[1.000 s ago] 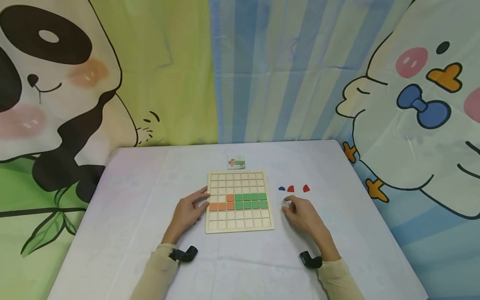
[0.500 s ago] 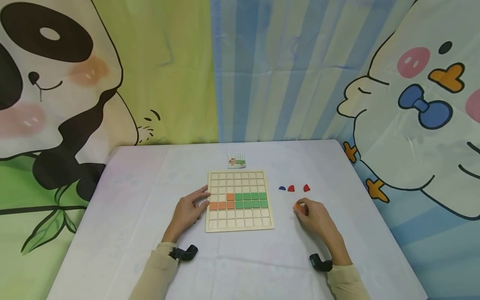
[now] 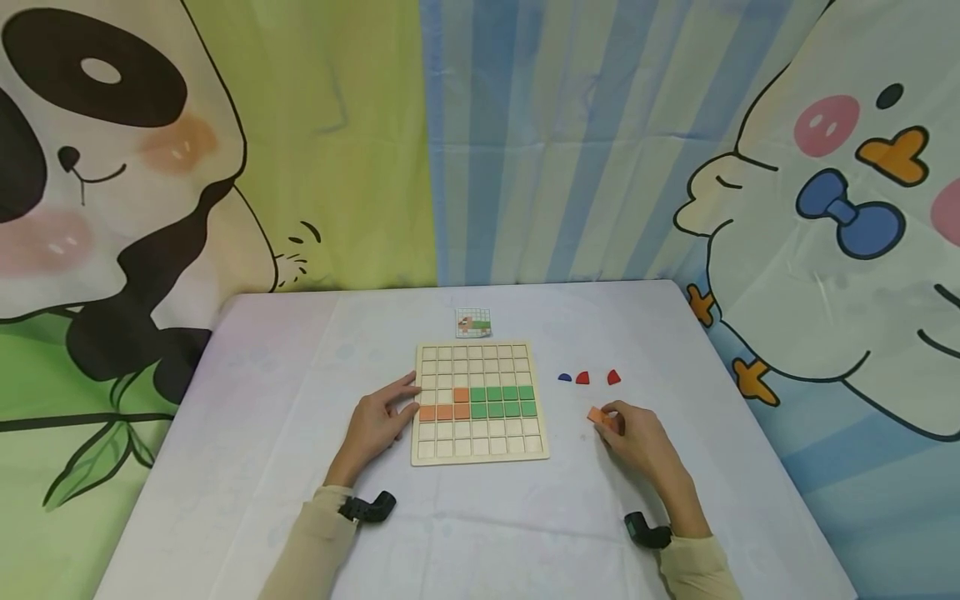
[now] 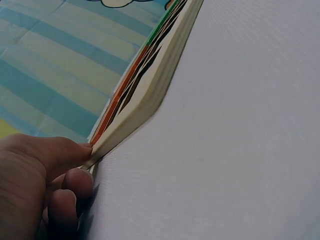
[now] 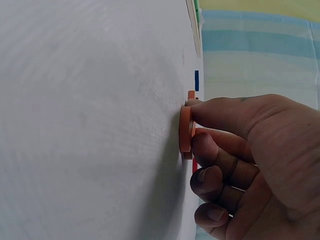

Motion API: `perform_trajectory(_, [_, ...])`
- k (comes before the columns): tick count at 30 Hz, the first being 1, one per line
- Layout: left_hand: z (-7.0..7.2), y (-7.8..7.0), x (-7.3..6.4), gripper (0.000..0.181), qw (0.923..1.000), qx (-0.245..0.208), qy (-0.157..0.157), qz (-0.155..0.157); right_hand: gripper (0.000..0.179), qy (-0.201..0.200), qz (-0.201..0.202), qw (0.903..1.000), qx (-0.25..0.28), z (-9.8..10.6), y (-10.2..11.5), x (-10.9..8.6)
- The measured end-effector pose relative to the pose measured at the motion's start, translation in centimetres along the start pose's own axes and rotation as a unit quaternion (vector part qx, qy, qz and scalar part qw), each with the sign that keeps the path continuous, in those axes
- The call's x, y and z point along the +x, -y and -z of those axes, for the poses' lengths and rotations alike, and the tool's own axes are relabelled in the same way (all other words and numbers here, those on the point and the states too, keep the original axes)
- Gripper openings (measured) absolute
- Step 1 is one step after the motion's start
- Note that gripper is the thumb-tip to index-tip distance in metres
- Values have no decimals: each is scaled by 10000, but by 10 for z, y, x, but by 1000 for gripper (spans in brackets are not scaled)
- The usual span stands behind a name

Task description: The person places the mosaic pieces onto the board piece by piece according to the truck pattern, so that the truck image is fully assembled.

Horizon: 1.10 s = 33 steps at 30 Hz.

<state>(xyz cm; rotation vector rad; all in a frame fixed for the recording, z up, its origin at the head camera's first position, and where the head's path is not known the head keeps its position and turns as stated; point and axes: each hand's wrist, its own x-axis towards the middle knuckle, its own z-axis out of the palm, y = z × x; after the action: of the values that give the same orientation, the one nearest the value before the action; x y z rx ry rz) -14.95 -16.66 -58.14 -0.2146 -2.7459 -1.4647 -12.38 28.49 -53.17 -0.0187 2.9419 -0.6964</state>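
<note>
A wooden grid board [image 3: 480, 449] lies on the table, with green tiles [image 3: 502, 402] and orange tiles [image 3: 444, 412] set in two of its rows. My left hand [image 3: 381, 421] rests at the board's left edge, index finger and thumb touching the rim. In the left wrist view the thumb [image 4: 70, 150] lies along that edge, other fingers bent beside it. Right of the board, my right hand [image 3: 637, 437] pinches orange pieces [image 3: 597, 415] low over the cloth. In the right wrist view a curved-edged orange piece [image 5: 185, 129] shows at the fingertips, with more orange behind it.
Behind the board lies a small picture card [image 3: 473, 322]. To the board's right, beyond my right hand, are a blue half-round piece [image 3: 565, 377] and two red pieces, one [image 3: 582, 378] left of the other [image 3: 614, 377]. Printed curtains stand behind the white table [image 3: 300, 350].
My right hand has moved right, away from the board, and orange pieces now show between its fingers. The left hand and the board stay where they were.
</note>
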Motion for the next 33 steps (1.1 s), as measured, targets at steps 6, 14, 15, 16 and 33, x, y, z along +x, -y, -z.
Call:
perform_trajectory(6, [-1,1,-1,34,10000,18,-31,-19,36,-49,15,10000,-6,-1,0,0])
perform_trajectory(14, [-1,2,-2,34,10000,51,-42,-12,36,-140,106,9998,50,-5,2,2])
perform_trajectory(15, [-1,2,-2,34,10000,51,-41,-10,36,-167,145,9997,67,-5,3,2])
perform_trajectory(16, [-1,2,-2,34,10000,49,-40,-8,36,-184,183,9996,78,-6,4,3])
perform_trajectory(33, [0,0,-1,34,10000,27,-40,-59,34,-221,726,9970,152,-17,31,23])
